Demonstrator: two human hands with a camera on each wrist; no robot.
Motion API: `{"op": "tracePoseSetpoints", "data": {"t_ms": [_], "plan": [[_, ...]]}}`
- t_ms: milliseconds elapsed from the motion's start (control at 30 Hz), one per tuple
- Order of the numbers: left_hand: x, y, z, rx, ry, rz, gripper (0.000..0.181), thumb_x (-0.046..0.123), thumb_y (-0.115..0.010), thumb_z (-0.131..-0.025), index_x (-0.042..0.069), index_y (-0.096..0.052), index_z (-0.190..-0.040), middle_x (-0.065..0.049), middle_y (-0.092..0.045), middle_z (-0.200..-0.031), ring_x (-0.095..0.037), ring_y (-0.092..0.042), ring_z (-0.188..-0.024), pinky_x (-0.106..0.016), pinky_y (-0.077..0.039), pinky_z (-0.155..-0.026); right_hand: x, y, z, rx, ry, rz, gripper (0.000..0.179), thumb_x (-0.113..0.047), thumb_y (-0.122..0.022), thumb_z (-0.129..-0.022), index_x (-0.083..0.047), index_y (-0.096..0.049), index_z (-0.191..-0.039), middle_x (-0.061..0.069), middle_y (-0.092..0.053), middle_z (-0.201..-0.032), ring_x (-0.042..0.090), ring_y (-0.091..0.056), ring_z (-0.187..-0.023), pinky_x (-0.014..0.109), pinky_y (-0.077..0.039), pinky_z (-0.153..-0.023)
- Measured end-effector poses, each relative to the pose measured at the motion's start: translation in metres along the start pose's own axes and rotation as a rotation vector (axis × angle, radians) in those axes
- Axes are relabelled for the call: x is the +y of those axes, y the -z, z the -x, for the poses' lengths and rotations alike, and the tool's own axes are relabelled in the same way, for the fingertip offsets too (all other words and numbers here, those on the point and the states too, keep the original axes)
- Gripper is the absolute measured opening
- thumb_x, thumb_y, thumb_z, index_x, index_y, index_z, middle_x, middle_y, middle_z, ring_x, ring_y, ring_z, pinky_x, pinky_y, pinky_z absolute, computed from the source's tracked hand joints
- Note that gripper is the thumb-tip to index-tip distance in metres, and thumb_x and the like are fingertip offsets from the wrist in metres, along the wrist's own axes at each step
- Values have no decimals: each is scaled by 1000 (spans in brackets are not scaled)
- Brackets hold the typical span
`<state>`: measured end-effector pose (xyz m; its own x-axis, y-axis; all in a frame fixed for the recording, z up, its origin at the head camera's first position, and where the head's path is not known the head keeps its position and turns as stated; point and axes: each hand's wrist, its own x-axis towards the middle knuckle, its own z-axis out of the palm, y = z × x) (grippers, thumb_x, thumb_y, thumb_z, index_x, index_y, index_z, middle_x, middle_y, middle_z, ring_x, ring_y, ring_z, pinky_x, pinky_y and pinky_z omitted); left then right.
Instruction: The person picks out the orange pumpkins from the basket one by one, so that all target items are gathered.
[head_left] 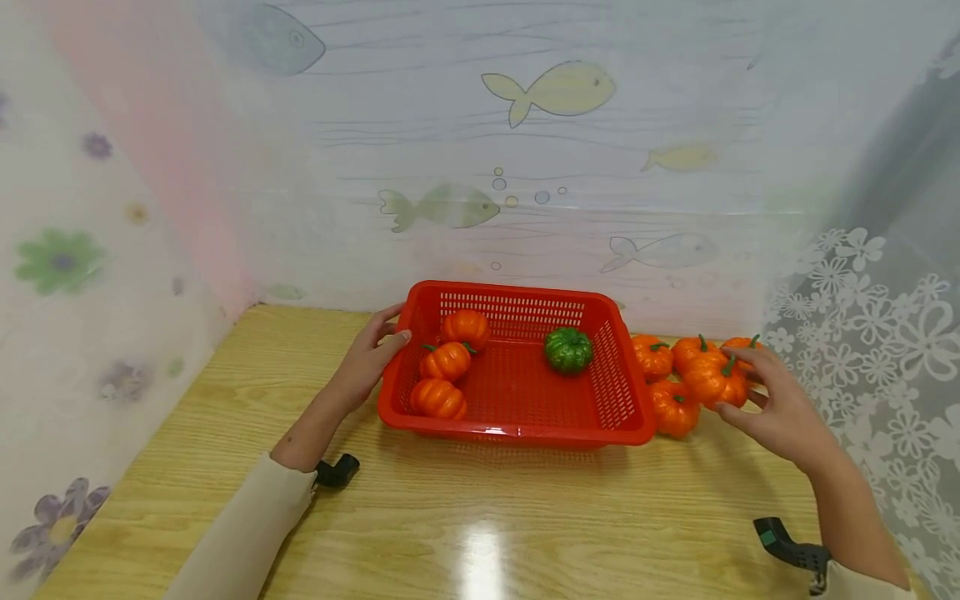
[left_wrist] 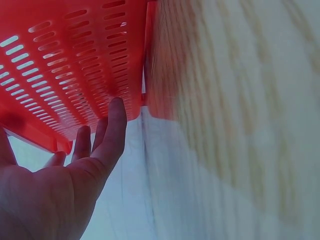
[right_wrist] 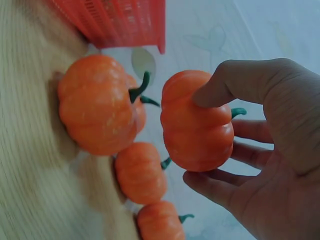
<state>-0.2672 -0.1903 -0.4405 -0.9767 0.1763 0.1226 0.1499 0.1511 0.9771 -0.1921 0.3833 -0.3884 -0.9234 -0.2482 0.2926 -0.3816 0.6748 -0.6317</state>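
A red plastic basket (head_left: 517, 432) with slotted sides stands on the table. My left hand (head_left: 367, 360) grips its left rim, thumb over the edge; in the left wrist view the fingers (left_wrist: 116, 125) lie along the outer wall. Three small orange pumpkins (head_left: 447, 362) sit in the basket's left part, and a green pumpkin (head_left: 568, 350) in its right part. With thumb and fingers my right hand (head_left: 780, 408) holds an orange pumpkin (right_wrist: 197, 132), raised above the others, its green stem towards the palm in the right wrist view.
Several more orange pumpkins (head_left: 673, 408) cluster on the wooden table (head_left: 420, 517) right of the basket, close to its wall. Behind the table hangs a curtain (head_left: 555, 167) printed with fish. A lace-patterned sheet (head_left: 885, 350) borders the right side.
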Motion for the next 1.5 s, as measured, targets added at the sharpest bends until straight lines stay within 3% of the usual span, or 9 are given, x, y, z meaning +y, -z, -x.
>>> {"op": "tracePoseSetpoints", "data": {"t_ms": [133, 233, 467, 533, 600, 733, 1033, 1367, 1500], "plan": [[0, 0, 0, 0, 7, -2, 60, 28, -55, -111, 18, -33, -167, -24, -53, -144, -39, -63, -122, -32, -61, -90, 9, 3, 4, -26, -48, -10, 76, 10, -75, -90, 8, -38, -156, 36, -25, -159, 53, -42, -124, -3, -37, -85], [1, 0, 1, 3, 11, -7, 61, 28, -55, -111, 18, -33, -167, -24, -53, -145, -39, -62, -123, -32, -61, -91, 15, 5, 6, -41, -76, -9, 76, 9, -74, -91, 9, -36, -157, 39, -21, -157, 61, -40, -124, -3, -36, -82], [1, 1, 1, -1, 15, -5, 61, 29, -55, -112, 19, -32, -167, -24, -53, -146, -40, -62, -124, -35, -62, -91, 31, 4, 8, -64, -120, 46, 74, 7, -75, -91, 13, -37, -154, 41, -26, -148, 63, -39, -123, 0, -38, -78], [1, 0, 1, -2, 13, -3, 61, 29, -55, -111, 19, -32, -167, -25, -53, -146, -39, -62, -123, -33, -62, -90, 37, 3, 9, -71, -138, 61, 74, 6, -76, -90, 13, -38, -153, 42, -27, -147, 64, -40, -122, 12, -49, -82], [1, 0, 0, -3, 11, 1, 61, 28, -55, -111, 18, -32, -167, -26, -53, -145, -39, -62, -122, -31, -61, -89, 43, 1, 11, -79, -150, 72, 74, 6, -76, -89, 12, -39, -152, 41, -29, -146, 63, -40, -123, 35, -57, -89], [0, 0, 0, -3, 14, -2, 61, 29, -55, -111, 18, -33, -167, -25, -53, -146, -39, -62, -124, -33, -61, -91, 51, -2, 12, -87, -158, 76, 73, 7, -76, -86, 12, -41, -150, 41, -31, -145, 61, -38, -124, 73, -48, -88], [-2, 1, 1, -7, 3, -11, 62, 30, -55, -111, 18, -32, -167, -24, -53, -147, -38, -61, -125, -32, -61, -92, 55, -3, 17, -154, -245, 56, 74, 2, -75, -89, 12, -38, -152, 42, -29, -149, 65, -38, -126, 76, -45, -95], [0, 1, 0, -2, 10, -4, 62, 31, -56, -111, 19, -33, -167, -24, -53, -146, -39, -61, -124, -30, -61, -91, 58, -3, 16, -187, -246, 10, 76, 0, -73, -94, 13, -31, -156, 42, -27, -152, 66, -39, -128, 75, -45, -98], [0, 1, -1, -4, 10, 3, 61, 31, -56, -111, 18, -33, -167, -25, -53, -146, -40, -61, -125, -29, -60, -90, 56, -2, 15, -190, -245, 24, 78, -3, -74, -95, 13, -30, -157, 40, -29, -154, 64, -40, -129, 52, -52, -97]]}}
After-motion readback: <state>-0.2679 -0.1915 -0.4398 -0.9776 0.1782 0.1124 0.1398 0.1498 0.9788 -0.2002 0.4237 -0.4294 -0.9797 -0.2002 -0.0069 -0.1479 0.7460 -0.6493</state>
